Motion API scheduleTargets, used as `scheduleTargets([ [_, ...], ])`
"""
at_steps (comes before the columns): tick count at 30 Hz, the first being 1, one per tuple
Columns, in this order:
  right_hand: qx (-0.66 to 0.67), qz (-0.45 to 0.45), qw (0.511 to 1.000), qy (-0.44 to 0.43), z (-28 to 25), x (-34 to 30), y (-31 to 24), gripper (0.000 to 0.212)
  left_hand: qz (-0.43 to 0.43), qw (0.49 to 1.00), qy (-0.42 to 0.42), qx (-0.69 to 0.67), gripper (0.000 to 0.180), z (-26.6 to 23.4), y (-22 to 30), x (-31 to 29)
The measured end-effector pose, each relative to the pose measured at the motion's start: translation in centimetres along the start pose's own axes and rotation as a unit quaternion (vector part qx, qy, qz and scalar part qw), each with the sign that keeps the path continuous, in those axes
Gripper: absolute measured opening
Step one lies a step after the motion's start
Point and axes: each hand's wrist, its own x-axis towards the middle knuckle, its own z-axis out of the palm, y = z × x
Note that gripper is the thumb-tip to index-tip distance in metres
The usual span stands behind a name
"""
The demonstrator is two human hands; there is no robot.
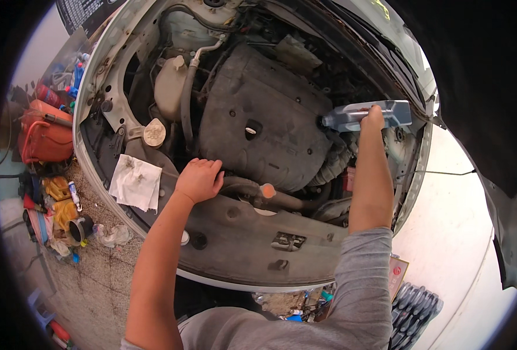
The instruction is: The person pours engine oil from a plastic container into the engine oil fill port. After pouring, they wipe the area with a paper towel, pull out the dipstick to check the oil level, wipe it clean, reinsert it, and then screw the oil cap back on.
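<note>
My right hand (373,116) is closed around the handle of a grey plastic oil bottle (395,112). The bottle lies nearly level, its neck pointing left against the right edge of the dark engine cover (258,111). The opening at its mouth is hidden in shadow, and I cannot see any flow. My left hand (199,179) leans beside the cover's near left corner, fingers bent over and thumb apart, holding nothing I can see. A stained white paper towel (134,184) lies on the front panel (241,233), left of that hand.
A cream tank (169,90) and a beige round cap (154,133) sit left of the engine cover. The raised hood (474,87) hangs at the right. An orange-red container (47,131) and loose items stand on the left floor; several dark bottles (416,309) are at lower right.
</note>
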Motion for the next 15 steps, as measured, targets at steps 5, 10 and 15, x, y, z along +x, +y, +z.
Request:
scheduleTargets([
  [5, 0.012, 0.015, 0.999, 0.037, 0.2, 2.4, 0.4, 0.028, 0.010, 1.000, 0.005, -0.006, 0.017, 0.1, -0.1, 0.0],
  [10, 0.003, 0.043, 0.999, 0.032, -0.1, 5.2, 0.8, 0.028, -0.001, 1.000, -0.018, -0.009, 0.019, -0.4, 0.1, 0.0],
  [15, -0.032, 0.061, 0.998, 0.016, -0.3, 7.1, 0.7, 0.033, -0.012, 0.999, -0.036, -0.017, 0.022, -0.8, 0.3, 0.2],
])
